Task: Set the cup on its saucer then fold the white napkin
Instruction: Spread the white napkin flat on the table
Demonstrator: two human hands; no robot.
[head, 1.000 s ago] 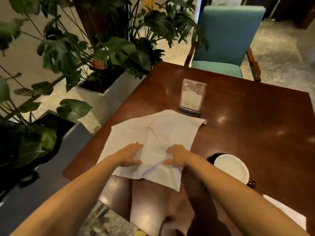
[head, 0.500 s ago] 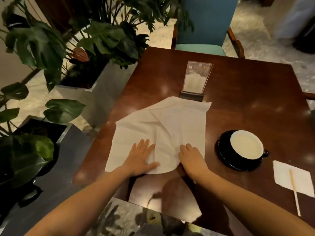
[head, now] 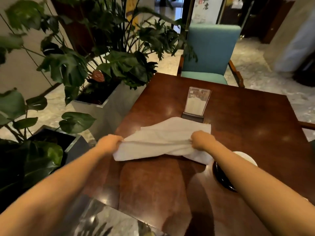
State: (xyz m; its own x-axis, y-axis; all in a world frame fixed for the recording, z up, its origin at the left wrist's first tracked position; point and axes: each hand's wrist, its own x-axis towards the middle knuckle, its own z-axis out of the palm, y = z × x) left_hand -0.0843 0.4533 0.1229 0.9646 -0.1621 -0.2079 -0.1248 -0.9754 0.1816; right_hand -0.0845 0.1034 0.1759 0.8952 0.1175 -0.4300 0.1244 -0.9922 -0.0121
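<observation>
The white napkin (head: 163, 140) is lifted off the dark wooden table (head: 238, 133) along its near edge and stretched between my hands, its far part still lying on the wood. My left hand (head: 110, 143) grips its left end and my right hand (head: 202, 139) grips its right end. The white cup (head: 247, 158) sits on its black saucer (head: 221, 178) at the right, mostly hidden behind my right forearm.
A clear menu stand (head: 196, 104) is just beyond the napkin. A teal chair (head: 209, 53) faces me at the far side. Leafy plants in grey planters (head: 105, 106) crowd the table's left edge.
My hands went from pressing flat on the spread napkin to gripping its near edge and carrying it up and forward. The camera view tilted up.
</observation>
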